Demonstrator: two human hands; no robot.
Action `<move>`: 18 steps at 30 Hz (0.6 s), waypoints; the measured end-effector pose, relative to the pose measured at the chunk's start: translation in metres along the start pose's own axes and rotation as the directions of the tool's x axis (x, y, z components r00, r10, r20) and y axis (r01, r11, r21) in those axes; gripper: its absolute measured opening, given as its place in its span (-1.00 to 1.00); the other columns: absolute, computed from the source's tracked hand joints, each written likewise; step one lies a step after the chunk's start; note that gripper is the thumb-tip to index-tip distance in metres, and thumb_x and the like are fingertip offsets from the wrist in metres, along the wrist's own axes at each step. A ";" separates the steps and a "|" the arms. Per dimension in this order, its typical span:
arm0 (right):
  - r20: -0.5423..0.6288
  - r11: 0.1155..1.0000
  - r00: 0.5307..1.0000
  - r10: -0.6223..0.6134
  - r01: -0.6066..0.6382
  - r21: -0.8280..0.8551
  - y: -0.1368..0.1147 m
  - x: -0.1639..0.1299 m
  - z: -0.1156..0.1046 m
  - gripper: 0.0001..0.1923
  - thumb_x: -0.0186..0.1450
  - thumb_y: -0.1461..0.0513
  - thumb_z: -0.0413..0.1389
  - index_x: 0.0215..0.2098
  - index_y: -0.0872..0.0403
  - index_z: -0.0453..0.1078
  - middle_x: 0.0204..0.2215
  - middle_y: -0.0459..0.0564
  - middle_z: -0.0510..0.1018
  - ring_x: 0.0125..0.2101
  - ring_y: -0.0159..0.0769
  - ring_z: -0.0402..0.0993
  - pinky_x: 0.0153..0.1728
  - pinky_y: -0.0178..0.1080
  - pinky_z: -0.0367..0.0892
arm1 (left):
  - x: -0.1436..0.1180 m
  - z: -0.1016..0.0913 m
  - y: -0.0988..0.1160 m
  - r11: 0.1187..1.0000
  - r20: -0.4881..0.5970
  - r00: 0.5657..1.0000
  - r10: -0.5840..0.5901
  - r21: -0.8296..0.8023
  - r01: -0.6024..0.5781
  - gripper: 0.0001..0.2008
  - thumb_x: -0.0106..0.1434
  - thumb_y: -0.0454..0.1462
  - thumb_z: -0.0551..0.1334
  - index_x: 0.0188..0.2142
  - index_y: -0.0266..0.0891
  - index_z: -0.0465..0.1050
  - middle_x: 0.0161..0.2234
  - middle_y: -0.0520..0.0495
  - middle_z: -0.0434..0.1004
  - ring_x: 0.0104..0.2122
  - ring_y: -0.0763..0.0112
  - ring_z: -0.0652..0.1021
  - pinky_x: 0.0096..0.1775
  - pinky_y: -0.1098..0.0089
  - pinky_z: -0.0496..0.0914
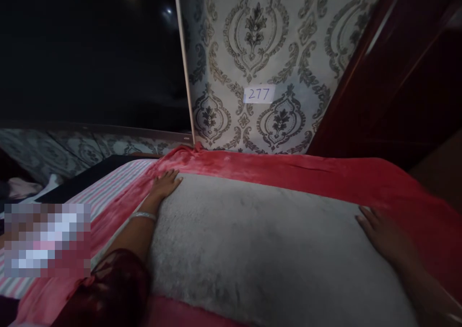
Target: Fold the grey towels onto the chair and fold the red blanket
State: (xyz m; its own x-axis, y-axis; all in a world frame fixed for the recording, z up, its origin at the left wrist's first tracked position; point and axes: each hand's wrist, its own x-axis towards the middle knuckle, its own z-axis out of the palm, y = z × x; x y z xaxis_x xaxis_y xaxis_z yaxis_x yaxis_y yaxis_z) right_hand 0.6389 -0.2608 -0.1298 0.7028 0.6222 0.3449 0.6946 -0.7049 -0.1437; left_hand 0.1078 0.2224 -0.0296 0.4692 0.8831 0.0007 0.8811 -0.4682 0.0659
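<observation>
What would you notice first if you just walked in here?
Probably the big grey fuzzy blanket spread over a bright red blanket on the bed, with the left hand and right hand pressed flat on its far corners. Behind it, patterned wallpaper carries a small paper label reading 277.

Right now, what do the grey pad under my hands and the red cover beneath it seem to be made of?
The grey pad looks like short-pile plush or fleece: matte, with a fuzzy, nubbly surface. The red cover looks like velvety fleece, with a soft sheen along its folds. Both are likely synthetic, though that is uncertain. The left hand and right hand lie flat on the pad's edges.
</observation>
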 end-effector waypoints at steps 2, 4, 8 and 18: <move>0.064 0.996 0.995 0.082 -0.083 0.014 -0.022 -0.005 -0.021 -0.20 0.41 -0.14 -0.38 0.36 0.11 0.21 0.36 0.29 0.16 0.33 0.14 0.10 0.14 0.24 0.22 | -0.004 -0.007 0.005 0.999 -0.035 0.999 -0.008 0.034 0.009 -0.35 0.43 -0.02 -0.17 0.41 -0.23 0.02 0.43 -0.29 -0.01 0.39 0.00 0.10 0.28 -0.19 0.04; 0.082 0.991 0.988 0.130 -0.132 0.017 -0.039 -0.008 -0.041 -0.24 0.42 -0.10 -0.38 0.36 0.12 0.22 0.38 0.25 0.13 0.33 0.16 0.08 0.18 0.29 0.15 | -0.011 -0.016 0.014 0.992 -0.084 0.993 -0.079 0.096 0.087 -0.34 0.42 0.01 -0.12 0.38 -0.31 0.10 0.37 -0.42 0.12 0.34 -0.13 0.19 0.25 -0.23 0.06; 0.114 0.972 0.966 0.233 -0.232 -0.022 -0.072 -0.028 -0.064 -0.29 0.42 -0.07 -0.30 0.35 0.10 0.23 0.35 0.30 0.17 0.33 0.30 0.02 0.13 0.44 0.10 | -0.041 -0.027 0.037 0.979 -0.153 0.986 -0.070 0.179 0.097 -0.31 0.42 0.05 -0.10 0.30 -0.41 0.23 0.31 -0.53 0.19 0.32 -0.27 0.19 0.23 -0.33 -0.02; 0.269 0.962 0.934 -0.236 0.263 -0.067 -0.113 -0.145 -0.077 -0.37 0.45 -0.02 -0.27 0.44 -0.10 0.02 0.42 -0.01 0.07 0.39 -0.02 -0.04 0.29 0.15 0.06 | -0.177 0.019 0.055 0.847 0.042 0.851 0.523 0.084 -0.525 -0.40 0.45 -0.02 -0.12 0.42 -0.01 -0.01 0.46 0.00 -0.13 0.43 0.20 -0.05 0.37 0.01 -0.11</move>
State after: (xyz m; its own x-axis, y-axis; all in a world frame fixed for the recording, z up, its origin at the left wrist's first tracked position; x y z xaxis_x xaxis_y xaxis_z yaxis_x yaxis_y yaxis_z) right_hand 0.4464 -0.2981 -0.0918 0.5334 0.8392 0.1065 0.8430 -0.5377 0.0145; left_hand 0.0741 0.0399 -0.0448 0.8627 0.5056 -0.0072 0.5053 -0.8625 -0.0281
